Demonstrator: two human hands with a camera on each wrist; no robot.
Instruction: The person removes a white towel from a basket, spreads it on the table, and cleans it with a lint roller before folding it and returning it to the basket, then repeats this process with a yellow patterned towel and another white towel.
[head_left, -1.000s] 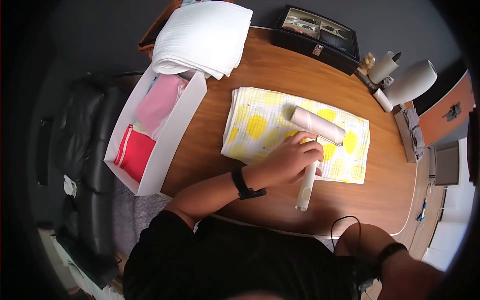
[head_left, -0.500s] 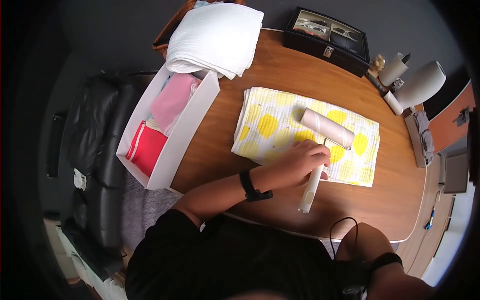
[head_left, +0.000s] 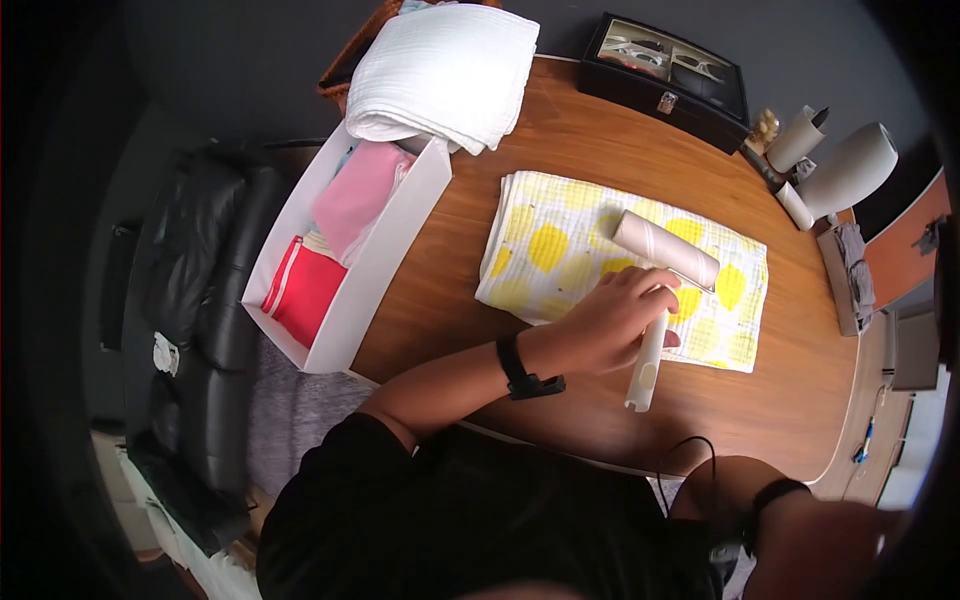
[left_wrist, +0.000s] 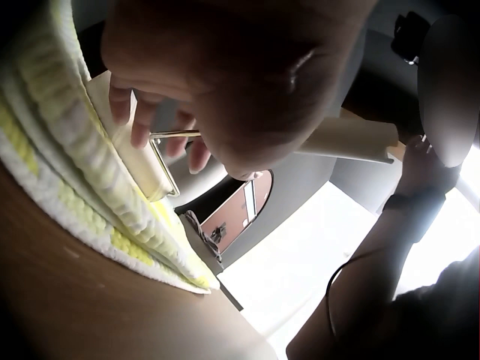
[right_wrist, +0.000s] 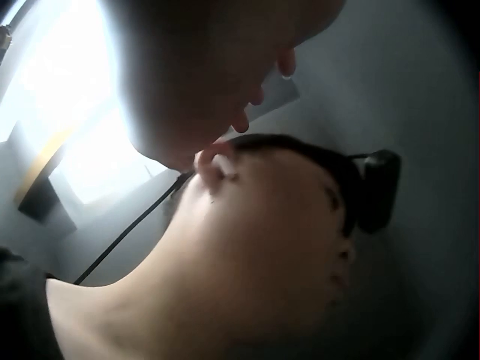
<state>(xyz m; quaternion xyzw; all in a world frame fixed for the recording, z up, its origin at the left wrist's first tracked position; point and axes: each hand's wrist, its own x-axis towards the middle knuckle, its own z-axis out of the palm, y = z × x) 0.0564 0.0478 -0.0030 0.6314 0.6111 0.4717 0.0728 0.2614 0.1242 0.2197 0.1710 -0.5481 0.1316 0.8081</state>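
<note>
My left hand [head_left: 620,315] grips the white handle [head_left: 645,375] of a lint roller in the head view, palm down, with the handle's hollow end pointing toward my body. The roller's pale sticky-paper roll [head_left: 665,250] lies on a folded white cloth with yellow spots [head_left: 545,245]. A bent metal rod [left_wrist: 169,161] joins roll and handle in the left wrist view. My right hand [head_left: 840,545] is raised close to the camera at the lower right, blurred. In the right wrist view its loosely bent fingers [right_wrist: 240,124] show beside the person's head, with nothing seen in them.
To the left, a white box [head_left: 400,235] holds pink and red folded cloths. A folded white cloth [head_left: 445,75] lies over its far end. Toward the back of the wooden table [head_left: 440,320] stand a black glasses case [head_left: 665,85] and a grey-white vase-like object [head_left: 855,170].
The head view has swung, so the table and things appear shifted to the right. My left hand keeps its hold on the lint roller, which stays at about the same spot on the cloth.
</note>
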